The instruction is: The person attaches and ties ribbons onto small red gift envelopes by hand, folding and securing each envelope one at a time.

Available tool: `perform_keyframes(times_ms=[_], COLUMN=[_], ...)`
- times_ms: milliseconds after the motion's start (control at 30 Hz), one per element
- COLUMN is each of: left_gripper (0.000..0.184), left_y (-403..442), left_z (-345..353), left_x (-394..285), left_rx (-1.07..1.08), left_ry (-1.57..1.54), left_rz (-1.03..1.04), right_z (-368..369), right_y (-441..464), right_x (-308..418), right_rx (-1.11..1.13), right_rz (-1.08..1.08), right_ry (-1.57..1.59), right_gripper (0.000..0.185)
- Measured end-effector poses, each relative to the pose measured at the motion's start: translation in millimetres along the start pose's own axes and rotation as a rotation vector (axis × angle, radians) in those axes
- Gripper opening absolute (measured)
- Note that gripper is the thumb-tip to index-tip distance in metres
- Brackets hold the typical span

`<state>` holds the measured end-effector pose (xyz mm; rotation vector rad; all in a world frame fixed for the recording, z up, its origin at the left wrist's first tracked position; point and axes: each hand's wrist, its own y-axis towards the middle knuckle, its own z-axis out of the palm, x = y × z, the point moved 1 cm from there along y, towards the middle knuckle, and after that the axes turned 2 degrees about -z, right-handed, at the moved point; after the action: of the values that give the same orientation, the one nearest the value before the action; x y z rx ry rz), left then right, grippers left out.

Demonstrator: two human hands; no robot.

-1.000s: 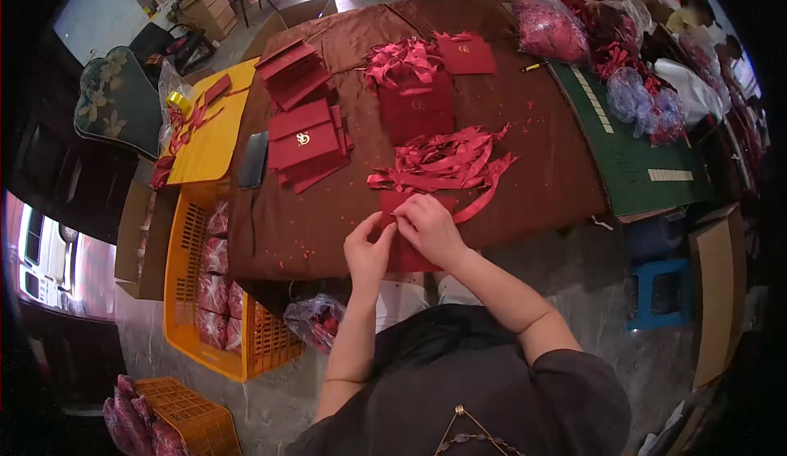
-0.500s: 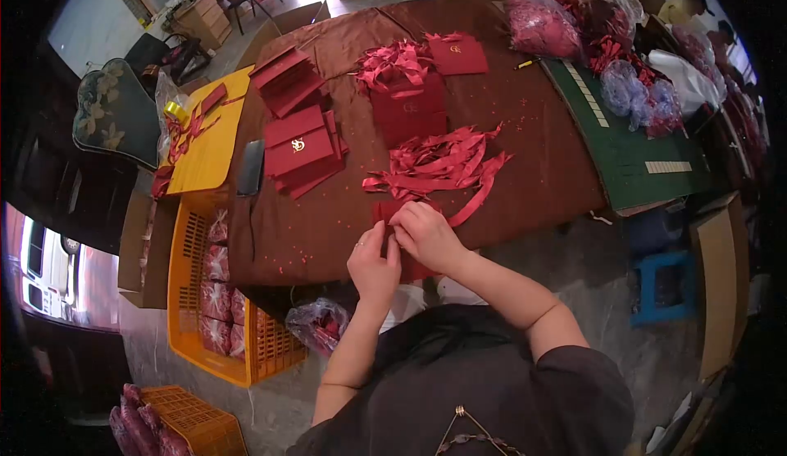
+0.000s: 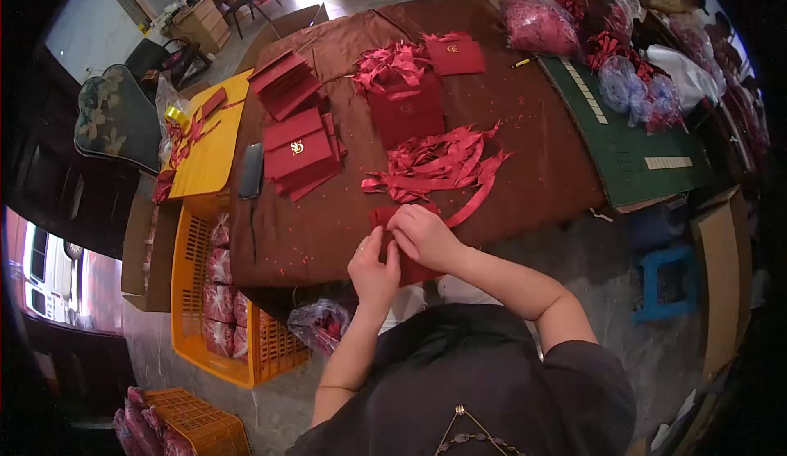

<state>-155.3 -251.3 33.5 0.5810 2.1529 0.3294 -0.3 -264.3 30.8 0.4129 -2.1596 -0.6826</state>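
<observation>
At the table's near edge my left hand [image 3: 375, 272] and my right hand [image 3: 425, 237] meet over a red folder-like piece [image 3: 418, 272], fingertips pinched together on it. What exactly the fingertips grip is too small to tell. Just beyond lies a heap of red ribbons [image 3: 447, 161]. Behind the heap stands a red bag [image 3: 407, 116] with more ribbons [image 3: 393, 67] on top. To the left are stacked red envelopes with a gold emblem [image 3: 297, 149], and another red stack [image 3: 284, 86] lies further back.
A phone [image 3: 251, 171] lies at the table's left, near a yellow board [image 3: 209, 149]. An orange crate [image 3: 211, 364] with wrapped packs stands below. On the right are a green board [image 3: 611, 145], plastic bags [image 3: 541, 23] and a blue stool [image 3: 666, 285]. People are at the far right.
The view has shifted slightly. My hands stay close together over the red piece, with my left fingers now nearer to my right fingertips.
</observation>
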Motion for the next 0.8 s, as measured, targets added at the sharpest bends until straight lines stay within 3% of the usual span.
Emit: perform_keyframes(times_ms=[33,133,233,267,333,367,467,567,800], left_gripper=[0.035,0.036,0.037,0.038,0.04,0.041,0.042,0.04,0.04], left_y=[-2,-8,-9,-10,-11,-11,-7,-7,-10], left_z=[0,4,5,5,6,6,1,0,-1], left_x=[1,-3,-5,-6,-3,0,-7,-1,-2], left_rx=[0.012,-0.056,-0.042,-0.038,-0.034,-0.022,0.029,0.025,0.021], left_ry=[0.043,0.165,0.189,0.204,0.204,0.184,0.157,-0.085,-0.004], left_rz=[0.023,0.098,0.129,0.143,0.155,0.117,0.013,-0.163,-0.105], right_z=[-1,-4,-5,-3,6,14,4,5,6], right_y=[1,2,3,1,-4,-8,-3,-4,-8], right_x=[1,7,10,10,10,9,20,17,20], right_rx=[0.0,0.045,0.088,0.089,-0.008,0.005,0.013,0.01,-0.056], right_rz=[-0.001,0.47,0.51,0.513,0.166,0.122,0.091,0.07,0.112], right_ry=[0.0,0.292,0.295,0.296,-0.051,-0.142,-0.128,-0.167,-0.068], right_gripper=[0.014,0.016,0.014,0.014,0.013,0.016,0.019,0.022,0.028])
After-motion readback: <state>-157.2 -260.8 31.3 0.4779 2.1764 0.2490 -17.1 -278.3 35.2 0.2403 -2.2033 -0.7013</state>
